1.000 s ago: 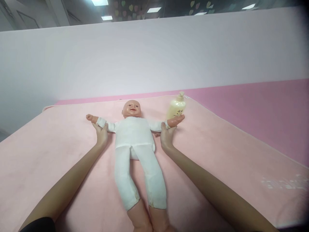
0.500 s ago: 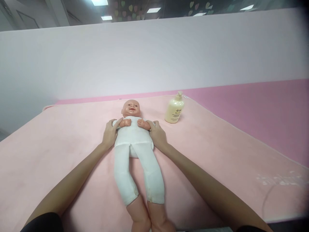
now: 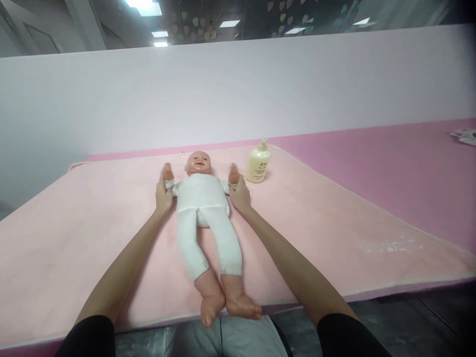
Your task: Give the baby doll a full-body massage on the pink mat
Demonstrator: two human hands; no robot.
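Raised from its chest since half a second ago, the baby doll's [image 3: 201, 198] arms now point up beside its head on the pink blanket [image 3: 74, 223], each wrist gripped by the left hand [image 3: 164, 195] and right hand [image 3: 240, 194], lotion bottle [image 3: 258, 165] unused nearby.

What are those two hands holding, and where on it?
The baby doll: the left hand grips one arm near the wrist, the right hand the other, both arms raised beside its head.

Left hand [image 3: 163, 196], right hand [image 3: 240, 194] hold doll [image 3: 203, 206] arms raised; bottle [image 3: 258, 164] nearby.
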